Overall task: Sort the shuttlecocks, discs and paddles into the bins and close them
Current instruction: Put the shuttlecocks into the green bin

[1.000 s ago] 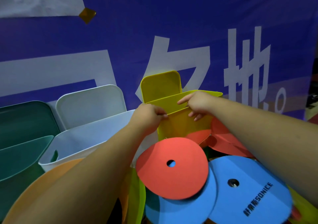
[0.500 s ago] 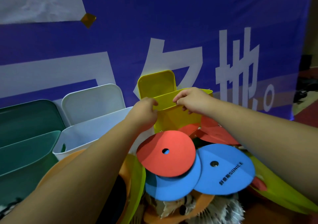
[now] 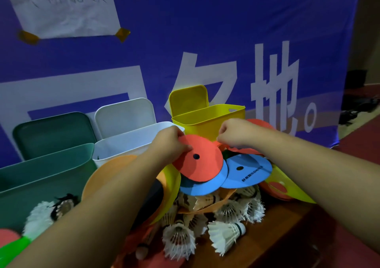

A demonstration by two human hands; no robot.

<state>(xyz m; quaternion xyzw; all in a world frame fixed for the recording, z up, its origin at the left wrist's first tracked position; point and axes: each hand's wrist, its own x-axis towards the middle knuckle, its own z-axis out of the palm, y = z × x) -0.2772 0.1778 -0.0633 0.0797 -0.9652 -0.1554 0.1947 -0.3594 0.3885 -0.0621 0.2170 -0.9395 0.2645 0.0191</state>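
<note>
— Well, how far along would you say this is?

— Hardly started, by my reckoning. The yellow bin [image 3: 207, 121], white bin [image 3: 131, 144] and green bin [image 3: 41, 175] all stand with their lids [image 3: 123, 115] propped up behind them, and their insides are mostly hidden from where I stand.

— And the heap?

— Nearly everything sits in it. There are shuttlecocks [image 3: 178, 241] at the front of the table [image 3: 287, 239], blue discs [image 3: 244, 171] on top, and what looks like a yellow paddle [image 3: 296, 191] poking out on the right.

— What's in hand?

— The left hand [image 3: 171, 142] pinches the top red disc [image 3: 201, 162] at its far rim, thumb over, fingers under. The disc lies on the heap just in front of the yellow bin. The right hand [image 3: 234, 134] has its fingers curled at more red discs behind, but I can't tell whether they grip one.

— So what's left?

— Practically all the sorting, then three lids to close.
</note>
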